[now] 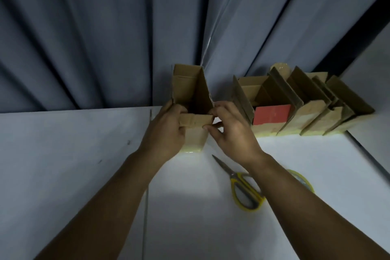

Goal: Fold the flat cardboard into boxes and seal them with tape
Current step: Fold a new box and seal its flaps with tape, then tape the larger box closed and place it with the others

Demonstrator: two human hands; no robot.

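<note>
Open-topped cardboard box [195, 91] stands upright on the white desk [73, 154], near the back by the grey curtain [105, 38] — left hand [166, 131] has its fingers wrapped round the box's left side, and right hand [234, 133] is pinching the short near flap [195, 120] at its right end. Yellow-handled scissors [242, 186] lie by the right forearm, with a tape roll [304, 179] half hidden behind that arm. A row of folded boxes [316, 116] sits off to the right — one shows a red panel [272, 114].

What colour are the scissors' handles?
Yellow with grey inside, on the scissors lying on the white table, seen in the head view.
</note>
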